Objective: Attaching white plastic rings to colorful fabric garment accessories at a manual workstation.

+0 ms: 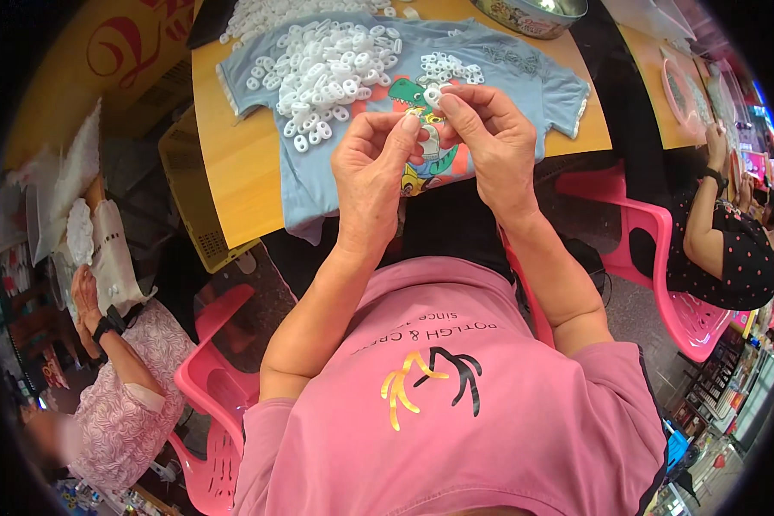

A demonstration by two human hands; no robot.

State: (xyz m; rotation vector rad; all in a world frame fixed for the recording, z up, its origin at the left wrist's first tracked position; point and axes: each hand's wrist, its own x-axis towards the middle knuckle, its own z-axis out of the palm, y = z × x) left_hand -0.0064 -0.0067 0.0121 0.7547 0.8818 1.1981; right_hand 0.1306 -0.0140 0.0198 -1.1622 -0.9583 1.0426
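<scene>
We are holding a small white two-holed piece (433, 96) between the thumb and index fingertip of our right hand (500, 142), the pinch closing right on it, just over the front of a blue T-shirt. The other right fingers are curling in behind it. Just beside, our left hand (370, 168) is keeping its fingers bent inward, the thumb tip lying near the index finger; we cannot tell whether anything is sitting between them. Both hands are hovering over a dinosaur print (407, 91) on the blue T-shirt (305, 185), which is lying spread on a wooden table (241, 193). Beyond our fingers, a small cluster of white pieces (449, 67) is resting on the cloth, and a larger pile of white pieces (331, 73) is covering its left part. Farther back, another white heap (275, 15) is lying along the table, and a round tin (533, 19) is standing at the upper right. Outward, pink chairs (662, 249) are standing on either side, a person in a patterned top (125, 430) is sitting at left, and a person in dotted black (722, 249) is working at right.
</scene>
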